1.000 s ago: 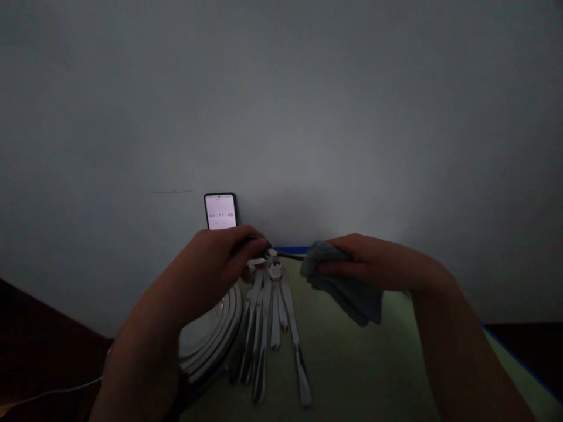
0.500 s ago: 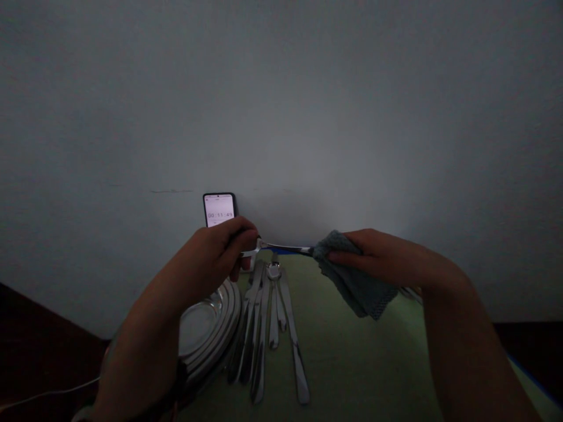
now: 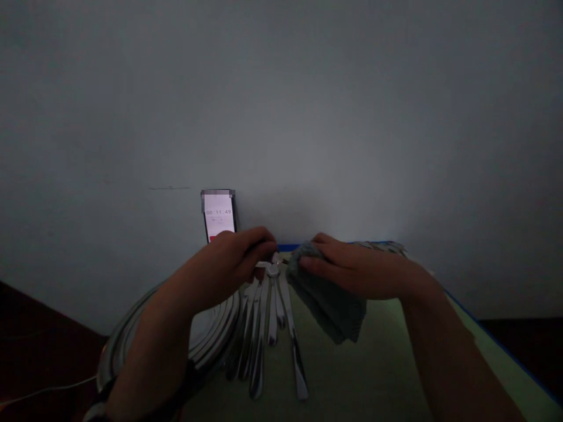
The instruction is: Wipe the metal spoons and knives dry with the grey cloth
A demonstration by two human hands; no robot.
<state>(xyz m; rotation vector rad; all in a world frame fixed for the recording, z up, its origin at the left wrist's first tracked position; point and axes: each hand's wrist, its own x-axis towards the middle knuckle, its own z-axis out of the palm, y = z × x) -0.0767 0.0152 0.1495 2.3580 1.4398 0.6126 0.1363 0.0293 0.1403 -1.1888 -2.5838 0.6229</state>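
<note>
My left hand [image 3: 229, 261] is closed on a shiny metal piece of cutlery [image 3: 276, 258], whose exact kind is mostly hidden by the fingers. A folded grey-green cloth [image 3: 329, 305] is gripped in my right hand [image 3: 352, 266], close to the right of that piece; the cloth hides the other end. Beneath the hands, several table knives [image 3: 257, 357] lie side by side, handles towards me. Small spoons [image 3: 273, 293] rest among them, and one knife [image 3: 297, 357] is set slightly apart on the right.
Stacked metal plates [image 3: 215, 328] stand at the left, partly behind my left forearm. A phone [image 3: 220, 220] showing a timer leans on the wall. More cutlery [image 3: 382, 244] lies at the back right of the green table [image 3: 378, 363]. A white cable [image 3: 53, 388] runs at left.
Both hands have moved lower and closer together. My right hand and the cloth have slid left along the cutlery towards my left hand, which has shifted slightly right.
</note>
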